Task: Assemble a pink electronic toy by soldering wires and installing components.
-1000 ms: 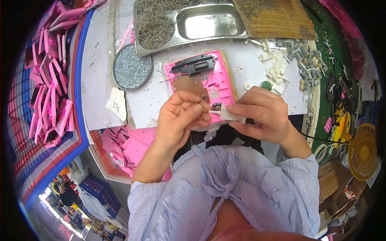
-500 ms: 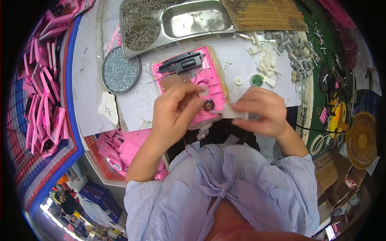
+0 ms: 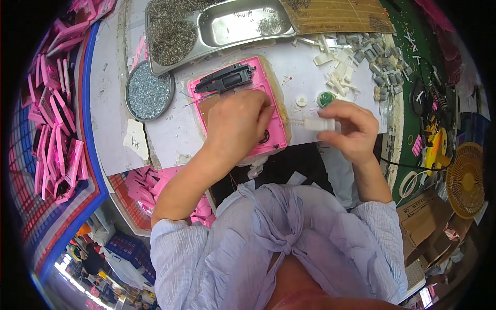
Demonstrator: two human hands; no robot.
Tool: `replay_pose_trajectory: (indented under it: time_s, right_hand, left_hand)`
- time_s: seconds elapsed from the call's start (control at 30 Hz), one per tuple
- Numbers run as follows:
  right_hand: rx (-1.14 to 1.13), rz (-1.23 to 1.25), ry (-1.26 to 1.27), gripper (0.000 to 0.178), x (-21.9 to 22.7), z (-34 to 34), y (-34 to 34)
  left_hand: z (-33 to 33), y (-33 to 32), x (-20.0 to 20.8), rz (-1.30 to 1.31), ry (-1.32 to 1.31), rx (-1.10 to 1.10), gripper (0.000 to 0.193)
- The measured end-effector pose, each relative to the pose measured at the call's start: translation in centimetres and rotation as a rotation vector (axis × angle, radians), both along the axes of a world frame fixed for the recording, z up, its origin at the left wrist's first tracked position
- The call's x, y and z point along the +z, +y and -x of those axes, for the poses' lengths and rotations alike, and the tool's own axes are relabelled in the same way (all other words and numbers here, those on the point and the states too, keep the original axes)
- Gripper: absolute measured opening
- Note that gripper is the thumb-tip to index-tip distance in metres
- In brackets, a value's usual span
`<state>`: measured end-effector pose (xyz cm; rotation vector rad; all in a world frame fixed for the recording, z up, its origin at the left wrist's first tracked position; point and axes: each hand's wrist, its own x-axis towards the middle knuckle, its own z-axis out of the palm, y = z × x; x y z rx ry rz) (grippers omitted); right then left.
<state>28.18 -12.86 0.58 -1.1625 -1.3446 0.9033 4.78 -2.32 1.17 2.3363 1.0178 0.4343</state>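
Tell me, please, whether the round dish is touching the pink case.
Apart: the head view shows a strip of white tabletop between the round dish and the pink case.

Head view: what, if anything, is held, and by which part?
Right hand: white piece, by its right end. Left hand: cannot tell; grasp hidden.

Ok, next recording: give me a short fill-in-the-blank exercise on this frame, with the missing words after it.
1. The left hand is over the ____ plastic case.
2. The right hand holds a ____ blocky part between its fingers.
3. In the picture, the round dish of small metal bits sits to the ____ of the case.
4. In the picture, the brown board lies to the ____ of the metal tray.

Missing words: pink; white; left; right.
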Motion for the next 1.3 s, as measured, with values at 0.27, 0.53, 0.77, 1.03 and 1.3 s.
replay_pose_trajectory:
  time_s: [0.27, 0.53, 0.77, 1.03, 1.3]
  right_hand:
    - [0.132, -0.242, -0.617, 0.035, 0.3, 2.1, 4.5]
    - [0.274, -0.426, -0.807, 0.027, 0.8, 3.6, 7.1]
    - [0.351, -0.446, -0.524, 0.033, -2.9, 2.8, 8.1]
    - [0.325, -0.178, -0.652, 0.030, -2.5, 3.9, 7.1]
    - [0.118, -0.262, -0.570, 0.036, -1.3, 1.9, 4.5]
  left_hand:
    - [4.8, -1.4, -1.5, -0.036, -0.434, 0.219, 0.013]
    - [4.5, -2.0, -2.9, -0.073, -0.463, 0.264, 0.016]
    - [4.4, -2.1, -3.1, -0.043, -0.458, 0.285, 0.016]
    - [4.4, -2.0, -3.3, -0.038, -0.485, 0.258, 0.012]
    - [4.2, -2.3, -2.3, 0.012, -0.405, 0.246, 0.008]
